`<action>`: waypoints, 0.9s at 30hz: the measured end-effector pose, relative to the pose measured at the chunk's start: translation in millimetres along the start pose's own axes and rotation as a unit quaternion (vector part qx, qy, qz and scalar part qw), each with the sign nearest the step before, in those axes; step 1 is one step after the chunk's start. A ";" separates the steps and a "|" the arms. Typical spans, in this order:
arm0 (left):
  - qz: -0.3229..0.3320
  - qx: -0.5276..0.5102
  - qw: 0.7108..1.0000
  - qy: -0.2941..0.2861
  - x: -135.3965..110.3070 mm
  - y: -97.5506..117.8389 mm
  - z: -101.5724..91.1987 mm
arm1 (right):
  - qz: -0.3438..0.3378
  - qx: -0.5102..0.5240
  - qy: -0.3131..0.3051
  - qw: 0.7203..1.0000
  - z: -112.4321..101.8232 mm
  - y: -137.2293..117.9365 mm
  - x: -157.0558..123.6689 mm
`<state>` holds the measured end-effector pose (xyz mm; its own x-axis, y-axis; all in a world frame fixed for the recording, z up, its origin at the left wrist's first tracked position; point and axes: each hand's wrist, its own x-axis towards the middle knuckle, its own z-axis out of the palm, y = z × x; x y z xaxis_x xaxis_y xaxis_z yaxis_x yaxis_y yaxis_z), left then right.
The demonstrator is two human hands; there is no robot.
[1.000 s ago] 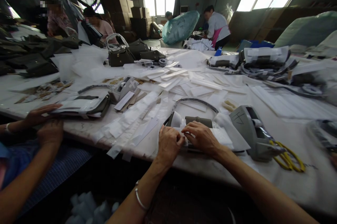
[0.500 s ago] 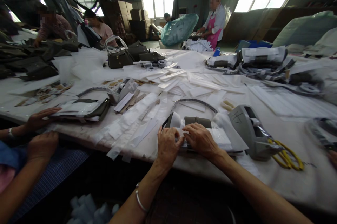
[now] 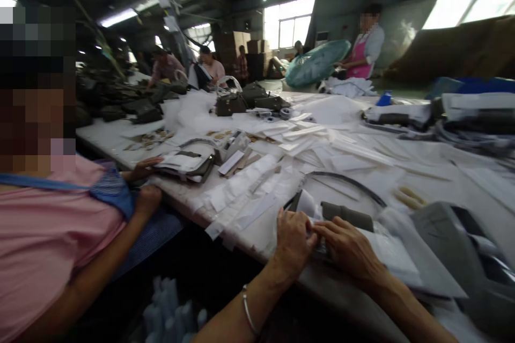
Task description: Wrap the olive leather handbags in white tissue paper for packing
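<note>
My left hand [image 3: 292, 241] and my right hand [image 3: 348, 246] meet at the near edge of the white table [image 3: 426, 171]. Both pinch at white paper wrapping on a dark olive handbag [image 3: 346, 215] that lies flat in front of me. The fingers of both hands are curled and pressed together on the wrapping. The bag's curved dark handle [image 3: 346, 182] arcs just beyond my hands. A silver bangle [image 3: 247, 313] circles my left wrist.
A grey tape dispenser [image 3: 454, 246] stands right of the bag. White paper strips [image 3: 257, 182] lie scattered to the left. A co-worker in pink [image 3: 44, 235] sits close on my left, hands at another wrapped bag [image 3: 187, 161]. More bags and people fill the far end.
The view has swung left and up, bringing the co-worker in pink into sight. My hands stay together on the bag's wrapping with little movement.
</note>
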<state>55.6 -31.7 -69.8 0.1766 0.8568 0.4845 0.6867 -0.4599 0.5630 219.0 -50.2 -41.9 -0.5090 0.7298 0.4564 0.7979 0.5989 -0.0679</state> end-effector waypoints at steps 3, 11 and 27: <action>-0.005 0.002 1.000 0.024 -2.8 -4.4 10.3 | -0.014 -0.021 0.046 0.999 9.4 3.4 -5.9; 0.148 0.096 0.981 0.077 -10.3 -3.0 9.9 | 0.012 -0.046 0.027 0.999 22.5 7.4 -21.9; 0.274 0.156 0.949 0.022 -29.8 -0.7 -4.3 | 0.037 0.097 -0.014 0.994 44.7 47.3 -16.1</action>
<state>46.8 -57.9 -81.7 0.5429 0.4946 0.6786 0.6760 -0.7369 -0.0037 250.6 -18.9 -92.2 -0.4626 0.7816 0.4184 0.7573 0.5938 -0.2718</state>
